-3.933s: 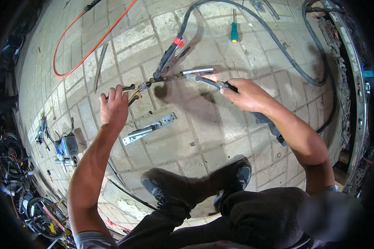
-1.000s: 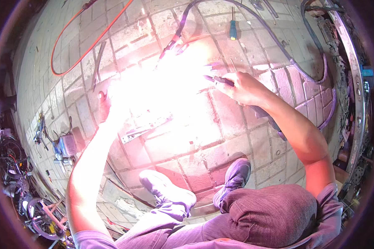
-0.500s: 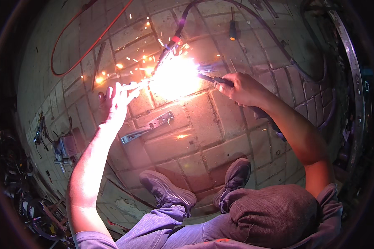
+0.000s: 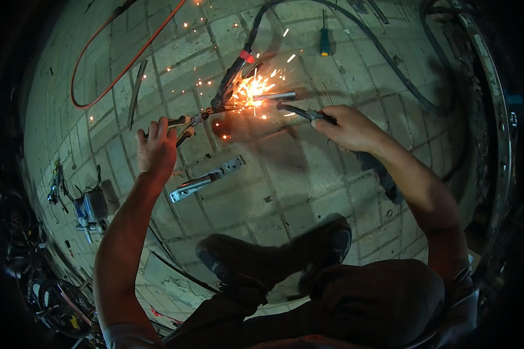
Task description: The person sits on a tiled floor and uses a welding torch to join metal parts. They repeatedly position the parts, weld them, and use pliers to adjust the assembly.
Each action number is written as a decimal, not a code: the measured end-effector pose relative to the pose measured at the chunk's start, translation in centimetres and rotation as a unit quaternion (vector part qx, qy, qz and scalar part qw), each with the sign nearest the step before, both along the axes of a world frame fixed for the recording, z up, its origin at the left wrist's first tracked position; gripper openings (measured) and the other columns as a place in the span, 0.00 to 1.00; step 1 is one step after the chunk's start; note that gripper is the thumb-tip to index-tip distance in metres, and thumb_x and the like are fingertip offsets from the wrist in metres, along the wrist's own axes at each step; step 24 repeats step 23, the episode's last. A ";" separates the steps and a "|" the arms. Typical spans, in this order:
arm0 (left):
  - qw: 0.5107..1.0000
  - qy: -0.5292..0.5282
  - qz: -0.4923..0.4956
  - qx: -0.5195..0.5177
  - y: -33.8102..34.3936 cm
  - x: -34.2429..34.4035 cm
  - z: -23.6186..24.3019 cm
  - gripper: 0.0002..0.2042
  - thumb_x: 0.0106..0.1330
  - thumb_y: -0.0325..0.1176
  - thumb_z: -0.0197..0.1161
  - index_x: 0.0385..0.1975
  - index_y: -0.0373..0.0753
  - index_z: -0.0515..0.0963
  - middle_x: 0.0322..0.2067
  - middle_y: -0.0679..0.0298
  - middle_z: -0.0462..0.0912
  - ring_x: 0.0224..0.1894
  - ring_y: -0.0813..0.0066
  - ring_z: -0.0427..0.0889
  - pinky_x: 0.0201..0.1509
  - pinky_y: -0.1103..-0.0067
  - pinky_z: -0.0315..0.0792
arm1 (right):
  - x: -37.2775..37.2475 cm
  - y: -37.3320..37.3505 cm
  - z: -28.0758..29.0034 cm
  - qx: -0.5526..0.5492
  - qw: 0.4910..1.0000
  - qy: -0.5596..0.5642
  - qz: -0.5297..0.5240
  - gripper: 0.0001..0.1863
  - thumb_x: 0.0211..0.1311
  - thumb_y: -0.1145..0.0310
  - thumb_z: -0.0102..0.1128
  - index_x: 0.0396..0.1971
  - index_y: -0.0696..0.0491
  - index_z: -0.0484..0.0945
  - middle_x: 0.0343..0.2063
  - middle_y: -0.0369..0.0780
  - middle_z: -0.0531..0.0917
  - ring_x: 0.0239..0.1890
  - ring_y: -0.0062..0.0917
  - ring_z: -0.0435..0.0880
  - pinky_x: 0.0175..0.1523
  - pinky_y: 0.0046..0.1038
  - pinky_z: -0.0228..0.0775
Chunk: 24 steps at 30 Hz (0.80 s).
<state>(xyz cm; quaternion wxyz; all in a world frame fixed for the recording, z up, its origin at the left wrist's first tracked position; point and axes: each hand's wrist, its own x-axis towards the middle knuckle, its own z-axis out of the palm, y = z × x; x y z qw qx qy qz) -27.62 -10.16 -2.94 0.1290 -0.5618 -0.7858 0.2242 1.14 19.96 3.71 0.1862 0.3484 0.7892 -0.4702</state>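
Observation:
My left hand (image 4: 157, 148) is closed on the handles of a pair of pliers (image 4: 183, 135), whose jaws reach to the edge of the sparks. My right hand (image 4: 352, 128) grips a welding torch (image 4: 297, 110); its bent neck points left. Orange sparks (image 4: 253, 90) fly up between the two tools. A short metal tube (image 4: 279, 96) lies just beyond the torch tip. A black clamp-like holder with a red band (image 4: 230, 81) on a thick cable leans in beside the sparks. What the pliers' jaws grip is too small to tell.
A perforated metal bracket (image 4: 209, 178) lies on the paving nearer me. A screwdriver (image 4: 324, 42) lies far off, with a black cable (image 4: 367, 32) looping past it. A red cable (image 4: 116, 72) curves at far left. A small blue device (image 4: 91, 206) stands left.
The blinding white arc glare at the torch tip is gone; only orange sparks remain and the scene is darker. Both hands have stayed nearly in place.

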 end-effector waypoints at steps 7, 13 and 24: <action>1.000 -0.024 0.016 0.010 0.3 0.6 0.7 0.09 0.57 0.31 0.60 0.38 0.43 0.78 0.49 0.64 0.70 0.51 0.68 0.70 0.54 0.64 0.62 | -1.1 -0.7 0.9 0.090 0.994 0.001 0.055 0.22 0.62 0.54 0.55 0.33 0.62 0.78 0.29 0.54 0.81 0.34 0.48 0.80 0.41 0.40 0.70; 0.996 -0.069 0.049 -0.017 0.6 0.8 1.2 0.15 0.59 0.29 0.57 0.47 0.41 0.77 0.52 0.61 0.70 0.54 0.66 0.70 0.53 0.64 0.63 | -1.4 -0.5 0.6 0.112 0.991 -0.003 0.067 0.21 0.62 0.54 0.56 0.34 0.61 0.79 0.30 0.53 0.82 0.34 0.46 0.82 0.42 0.40 0.71; 0.967 -0.088 0.166 -0.174 0.5 -0.9 -1.7 0.30 0.70 0.43 0.54 0.70 0.51 0.53 0.67 0.58 0.58 0.68 0.53 0.58 0.69 0.53 0.56 | -2.4 -0.2 2.5 0.062 0.995 -0.034 0.067 0.23 0.60 0.55 0.59 0.52 0.52 0.79 0.35 0.52 0.83 0.37 0.38 0.84 0.43 0.37 0.71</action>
